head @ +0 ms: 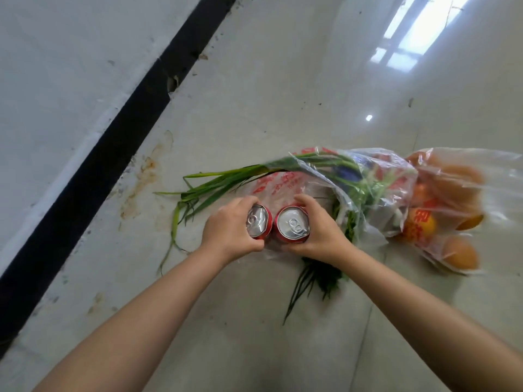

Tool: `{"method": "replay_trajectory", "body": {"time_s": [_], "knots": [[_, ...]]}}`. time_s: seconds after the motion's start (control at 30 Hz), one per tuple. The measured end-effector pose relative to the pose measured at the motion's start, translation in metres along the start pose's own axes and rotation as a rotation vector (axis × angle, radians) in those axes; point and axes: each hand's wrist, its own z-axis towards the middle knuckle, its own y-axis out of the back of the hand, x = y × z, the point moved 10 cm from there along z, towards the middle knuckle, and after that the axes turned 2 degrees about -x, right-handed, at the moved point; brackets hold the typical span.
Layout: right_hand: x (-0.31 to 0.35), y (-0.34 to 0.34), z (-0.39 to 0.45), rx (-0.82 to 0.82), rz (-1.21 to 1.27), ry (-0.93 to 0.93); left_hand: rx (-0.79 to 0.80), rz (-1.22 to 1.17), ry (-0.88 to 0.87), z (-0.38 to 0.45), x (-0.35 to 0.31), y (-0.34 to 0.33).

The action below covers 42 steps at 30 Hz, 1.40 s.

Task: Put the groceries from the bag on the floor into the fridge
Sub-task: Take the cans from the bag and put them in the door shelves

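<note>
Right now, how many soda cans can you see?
2. One red can is in the left hand, the other can in the right hand. The bag may hide more.

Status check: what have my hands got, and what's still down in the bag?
Left hand grips one red can; right hand grips the other can. Bag on floor still holds greens and oranges. Nothing blocking.

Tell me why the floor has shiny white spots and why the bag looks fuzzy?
In the head view, the glossy floor mirrors a bright window at top right and a small lamp spot; the bag and oranges on the right are smeared by motion blur, while the two cans in the left hand and right hand look sharper; the wide lens bends the black strip.
</note>
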Motion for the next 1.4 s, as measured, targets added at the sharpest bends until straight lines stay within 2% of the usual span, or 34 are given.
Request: {"method": "replay_trajectory", "body": {"time_s": [0.13,0.27,0.53,0.73,1.03,1.2,1.4], "knots": [[0.002,0.010,0.005,-0.030,-0.109,-0.040,-0.033,-0.020,0.030,-0.001,-0.005,0.007],[0.021,0.055,-0.001,-0.143,-0.045,-0.051,-0.065,-0.044,0.031,-0.008,-0.027,0.042],[0.162,0.225,-0.034,-0.299,-0.031,0.033,-0.165,0.022,-0.075,-0.052,-0.152,0.205],[0.275,0.404,-0.098,-0.444,-0.042,-0.013,-0.174,0.028,-0.238,-0.106,-0.305,0.348],[0.437,0.701,-0.242,-0.760,-0.064,-0.076,-0.228,0.002,-0.603,-0.210,-0.591,0.562],[0.493,0.824,-0.353,-0.962,-0.090,-0.071,-0.273,-0.044,-0.810,-0.292,-0.729,0.626],[0.508,0.933,-0.489,-1.153,-0.038,-0.095,-0.281,-0.099,-1.016,-0.384,-0.865,0.650]]}}
